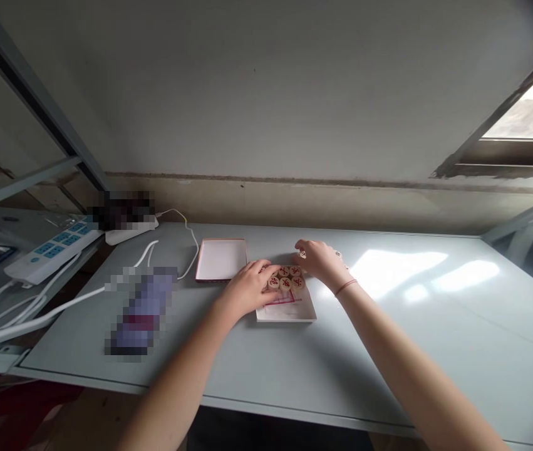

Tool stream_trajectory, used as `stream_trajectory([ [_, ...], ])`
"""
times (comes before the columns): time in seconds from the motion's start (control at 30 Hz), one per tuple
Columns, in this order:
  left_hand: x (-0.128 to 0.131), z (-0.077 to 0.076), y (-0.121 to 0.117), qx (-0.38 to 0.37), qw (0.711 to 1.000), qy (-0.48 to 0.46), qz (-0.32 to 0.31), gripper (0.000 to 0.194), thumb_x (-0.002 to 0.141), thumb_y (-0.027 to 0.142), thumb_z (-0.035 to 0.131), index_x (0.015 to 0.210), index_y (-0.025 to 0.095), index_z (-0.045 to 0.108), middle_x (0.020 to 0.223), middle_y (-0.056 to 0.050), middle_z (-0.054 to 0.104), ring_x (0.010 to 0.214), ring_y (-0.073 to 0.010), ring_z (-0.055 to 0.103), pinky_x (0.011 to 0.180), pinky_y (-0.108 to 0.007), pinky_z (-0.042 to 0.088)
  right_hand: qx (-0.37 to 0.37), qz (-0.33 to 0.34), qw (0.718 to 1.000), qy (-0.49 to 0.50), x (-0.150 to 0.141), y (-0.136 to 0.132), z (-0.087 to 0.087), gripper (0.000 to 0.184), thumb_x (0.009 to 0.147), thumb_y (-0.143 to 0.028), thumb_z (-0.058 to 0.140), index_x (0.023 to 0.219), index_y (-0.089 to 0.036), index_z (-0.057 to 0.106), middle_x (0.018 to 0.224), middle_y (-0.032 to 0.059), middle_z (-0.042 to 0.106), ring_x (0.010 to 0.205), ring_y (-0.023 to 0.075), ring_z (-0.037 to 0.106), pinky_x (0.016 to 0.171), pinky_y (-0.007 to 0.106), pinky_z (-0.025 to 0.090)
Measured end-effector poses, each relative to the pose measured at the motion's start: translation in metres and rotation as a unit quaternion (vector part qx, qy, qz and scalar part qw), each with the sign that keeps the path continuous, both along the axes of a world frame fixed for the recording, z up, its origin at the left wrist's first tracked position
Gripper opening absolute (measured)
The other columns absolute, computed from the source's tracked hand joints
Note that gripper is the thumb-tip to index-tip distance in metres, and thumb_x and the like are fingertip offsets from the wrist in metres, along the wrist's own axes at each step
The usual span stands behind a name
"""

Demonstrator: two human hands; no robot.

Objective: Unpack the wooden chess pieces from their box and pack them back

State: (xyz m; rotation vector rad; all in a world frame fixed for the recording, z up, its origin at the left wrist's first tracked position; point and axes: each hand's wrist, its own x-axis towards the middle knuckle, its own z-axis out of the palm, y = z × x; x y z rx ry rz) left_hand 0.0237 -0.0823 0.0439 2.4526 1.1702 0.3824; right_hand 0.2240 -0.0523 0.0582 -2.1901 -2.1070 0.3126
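Note:
A shallow white box (286,312) holds several round Chinese chess pieces (285,283) with red characters, set in rows toward its far side. Over the box's left edge lies my left hand (248,287), its thumb and fingers spread apart and touching the box and the leftmost pieces. My right hand (320,258) is just past the far right corner, fingers pinched on a pale Chinese chess piece (302,254). Another piece (338,255) shows partly behind that hand on the table. Under my left fingers some pieces are hidden.
A white-lined box lid (222,259) lies left of the box. Farther left are a blurred purple object (144,311), white cables (73,307) and a power strip (54,247). The grey table (388,326) meets a wall behind; metal frame posts stand at both sides.

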Motion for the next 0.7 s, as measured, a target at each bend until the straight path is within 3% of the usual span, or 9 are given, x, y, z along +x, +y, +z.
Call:
stream_trajectory([
  [0.33, 0.001, -0.001, -0.001, 0.002, 1.000, -0.006, 0.001, 0.048, 0.083, 0.040, 0.061, 0.127, 0.025, 0.051, 0.124, -0.008, 0.054, 0.117, -0.0264, 0.052, 0.098, -0.040, 0.045, -0.027, -0.029, 0.999, -0.025, 0.002, 0.008, 0.002, 0.031, 0.078, -0.024, 0.053, 0.105, -0.019, 0.067, 0.095, 0.0118, 0.069, 0.084, 0.0267, 0.065, 0.059, 0.028, 0.039],
  [0.43, 0.001, -0.001, 0.000, 0.021, 0.999, -0.041, 0.006, 0.050, 0.084, 0.044, 0.060, 0.128, 0.023, 0.050, 0.127, -0.009, 0.053, 0.119, -0.0266, 0.050, 0.100, -0.040, 0.044, 0.012, -0.027, 1.000, 0.005, 0.000, 0.004, 0.009, 0.029, 0.079, -0.027, 0.053, 0.101, -0.017, 0.068, 0.095, 0.0118, 0.070, 0.085, 0.0261, 0.065, 0.063, 0.029, 0.043],
  [0.57, 0.003, 0.005, -0.002, 0.061, 0.989, -0.133, 0.014, 0.050, 0.086, 0.039, 0.059, 0.132, 0.026, 0.046, 0.129, -0.008, 0.052, 0.120, -0.0239, 0.050, 0.101, -0.039, 0.043, 0.096, 0.022, 0.980, 0.173, -0.009, -0.023, 0.021, 0.026, 0.080, -0.038, 0.055, 0.096, -0.022, 0.069, 0.095, 0.0049, 0.071, 0.080, 0.0189, 0.066, 0.069, 0.028, 0.047],
  [0.7, 0.007, 0.017, -0.009, 0.022, 0.975, -0.220, 0.003, 0.032, 0.087, 0.030, 0.059, 0.119, 0.026, 0.058, 0.112, -0.005, 0.060, 0.097, -0.0162, 0.061, 0.087, -0.030, 0.051, 0.049, 0.067, 0.912, 0.403, -0.019, -0.058, 0.026, 0.029, 0.080, -0.044, 0.057, 0.092, -0.019, 0.066, 0.087, 0.0058, 0.070, 0.072, 0.0165, 0.065, 0.062, 0.027, 0.051],
])
